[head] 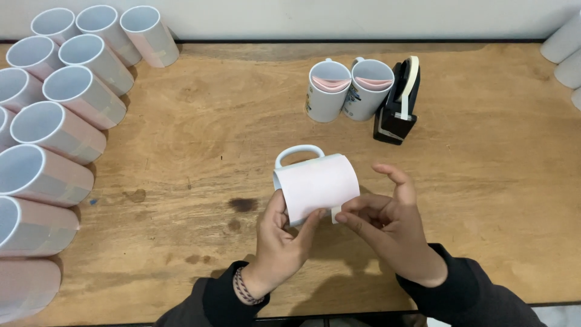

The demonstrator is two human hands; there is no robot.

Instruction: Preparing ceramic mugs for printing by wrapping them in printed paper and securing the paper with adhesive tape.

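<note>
Left hand (279,239) cups the white mug (315,184) from below, thumb and fingers closed around its wrapped body, holding it on its side just above the wooden surface (181,157), handle pointing away from me. My right hand (387,221) pinches a short strip of pale tape (335,213) against the lower edge of the pink paper sheet (318,188) that curls around the mug.

To do this well, I judge the paper should be kept taut by the left thumb while the right fingertips press the strip flat across the seam, rubbing outward so no wrinkle lifts.

The mug looks glossy and hard, the sheet matte and smooth. The surface is scuffed timber with dark stains. Beyond stand two upright mugs (348,91) with pink sheets tucked inside, touching a black tape dispenser (396,106). Wrapped mugs (54,121) lie in rows at far left.
</note>
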